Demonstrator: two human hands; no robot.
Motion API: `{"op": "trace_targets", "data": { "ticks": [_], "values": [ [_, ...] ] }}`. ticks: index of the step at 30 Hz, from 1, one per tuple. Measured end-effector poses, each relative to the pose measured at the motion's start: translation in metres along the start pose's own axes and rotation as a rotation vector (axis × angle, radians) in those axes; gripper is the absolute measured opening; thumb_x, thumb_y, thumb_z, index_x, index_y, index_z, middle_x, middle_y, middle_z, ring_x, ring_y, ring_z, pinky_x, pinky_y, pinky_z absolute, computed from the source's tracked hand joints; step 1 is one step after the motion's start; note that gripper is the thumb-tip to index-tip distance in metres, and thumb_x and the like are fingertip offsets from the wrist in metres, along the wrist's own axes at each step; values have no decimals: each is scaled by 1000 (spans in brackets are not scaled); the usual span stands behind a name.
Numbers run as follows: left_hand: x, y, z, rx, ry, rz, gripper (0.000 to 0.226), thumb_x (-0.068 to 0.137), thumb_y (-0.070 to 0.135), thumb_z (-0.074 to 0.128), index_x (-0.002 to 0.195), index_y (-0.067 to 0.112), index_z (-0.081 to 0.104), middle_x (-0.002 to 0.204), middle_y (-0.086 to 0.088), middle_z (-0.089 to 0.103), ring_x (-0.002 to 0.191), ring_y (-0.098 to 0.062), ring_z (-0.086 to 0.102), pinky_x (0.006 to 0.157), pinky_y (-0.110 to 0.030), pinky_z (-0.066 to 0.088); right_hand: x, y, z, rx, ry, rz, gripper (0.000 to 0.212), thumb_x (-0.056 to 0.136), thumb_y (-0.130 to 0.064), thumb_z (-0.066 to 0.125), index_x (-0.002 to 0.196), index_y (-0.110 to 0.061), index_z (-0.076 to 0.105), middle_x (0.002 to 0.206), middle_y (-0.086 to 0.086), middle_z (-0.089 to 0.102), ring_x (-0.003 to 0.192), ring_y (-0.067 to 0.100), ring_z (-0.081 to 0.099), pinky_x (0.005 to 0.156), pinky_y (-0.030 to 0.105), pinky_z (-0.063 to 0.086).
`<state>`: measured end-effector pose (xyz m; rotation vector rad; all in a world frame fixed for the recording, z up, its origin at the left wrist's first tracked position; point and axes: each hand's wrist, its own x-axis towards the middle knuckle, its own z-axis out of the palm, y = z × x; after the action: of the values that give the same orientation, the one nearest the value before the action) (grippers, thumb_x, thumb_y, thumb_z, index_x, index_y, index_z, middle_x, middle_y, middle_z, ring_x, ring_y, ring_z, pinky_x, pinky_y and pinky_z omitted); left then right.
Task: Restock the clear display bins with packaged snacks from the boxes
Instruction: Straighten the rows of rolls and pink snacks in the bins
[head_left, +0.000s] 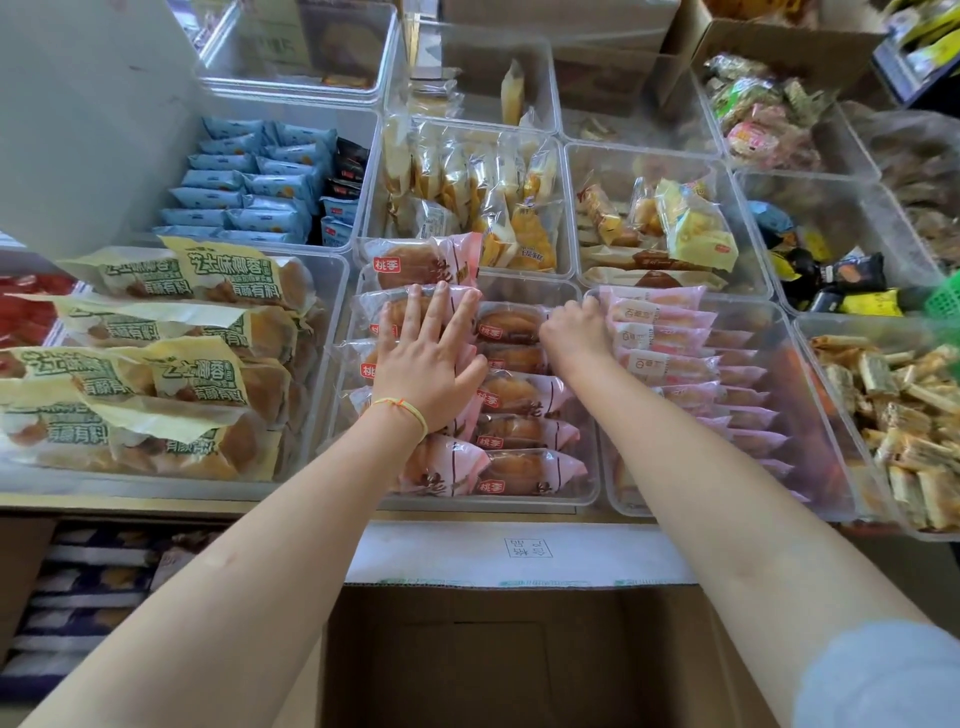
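From the head camera, a clear bin (587, 499) sits in the middle, full of pink bread packs (524, 431) in two rows. The left hand (431, 364) lies flat on the left row, its fingers straight and spread wide, pressing the packs down. The right hand (574, 332) is at the far right side of the same bin, with its fingers curled down among the packs; I cannot tell if it holds one. A cardboard box (519, 660) stands open near the person, just below the bin. To the left is a bin of yellow bread packs (166, 353). To the right is a bin of thin pink packs (670, 353).
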<state>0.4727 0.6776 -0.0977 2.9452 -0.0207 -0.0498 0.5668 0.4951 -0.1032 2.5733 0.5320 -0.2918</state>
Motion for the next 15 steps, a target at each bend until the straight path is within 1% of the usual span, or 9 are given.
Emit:
{"op": "trace_targets", "data": {
  "ticks": [2, 4, 5, 8, 9, 11, 12, 13, 15],
  "values": [
    [0, 0, 0, 0, 4, 1, 68, 95, 59, 17, 153, 41, -13, 165, 1, -10, 150, -25, -16, 119, -49, -15, 7, 1, -3, -15, 73, 23, 25, 89, -11, 63, 114, -9, 67, 109, 7, 65, 104, 27, 57, 95, 42, 40],
    [1, 0, -1, -6, 8, 6, 68, 94, 58, 17, 154, 42, -11, 165, 1, -8, 151, -25, -14, 119, -49, -14, 4, 0, -2, 6, 107, 44, 19, 83, -5, 66, 101, -9, 71, 96, 7, 68, 92, 26, 61, 90, 39, 44],
    [1, 0, -1, -10, 7, 7, 68, 94, 58, 17, 154, 42, -11, 165, 1, -8, 151, -25, -14, 120, -49, -14, 2, -1, 2, 0, 136, 41, 17, 82, -3, 67, 97, -8, 72, 94, 7, 69, 89, 26, 62, 89, 38, 46],
    [0, -1, 0, -7, 1, 6, 68, 94, 58, 16, 154, 41, -11, 165, 1, -8, 151, -25, -14, 120, -50, -14, -8, -1, 3, -7, 59, -9, 27, 90, -4, 57, 115, -7, 68, 114, 11, 65, 109, 31, 57, 98, 41, 38],
    [0, -1, 0, -3, 0, 7, 68, 94, 58, 16, 154, 41, -12, 165, 1, -9, 151, -25, -14, 120, -50, -14, -11, 2, -3, 21, 48, -16, 27, 92, -6, 57, 118, -7, 66, 117, 11, 63, 112, 32, 56, 98, 42, 38],
    [0, -1, 1, 0, -1, 7, 67, 95, 58, 16, 153, 41, -12, 165, 0, -9, 151, -25, -14, 120, -50, -14, -18, 5, -13, 82, 70, -17, 27, 93, -6, 56, 118, -8, 65, 116, 12, 62, 109, 31, 59, 89, 40, 43],
    [1, -1, 1, -1, -2, 6, 68, 95, 58, 16, 153, 41, -12, 165, 0, -9, 151, -25, -14, 120, -50, -14, -23, 5, -16, 103, 46, -24, 27, 93, -5, 56, 118, -9, 65, 116, 12, 61, 107, 30, 60, 84, 39, 44],
    [1, 0, 1, -2, -2, 5, 68, 94, 58, 16, 154, 41, -12, 165, 1, -9, 151, -25, -14, 120, -50, -14, -29, 3, -18, 96, -13, -41, 28, 92, -6, 57, 119, -10, 65, 116, 11, 60, 107, 30, 60, 83, 39, 44],
    [1, 0, 0, -1, -4, 3, 68, 94, 58, 16, 154, 41, -11, 165, 1, -9, 151, -25, -14, 120, -50, -13, -40, -4, -16, 35, -146, -56, 36, 90, -11, 62, 126, -11, 62, 122, 12, 57, 112, 29, 58, 89, 40, 46]
  ]
}}
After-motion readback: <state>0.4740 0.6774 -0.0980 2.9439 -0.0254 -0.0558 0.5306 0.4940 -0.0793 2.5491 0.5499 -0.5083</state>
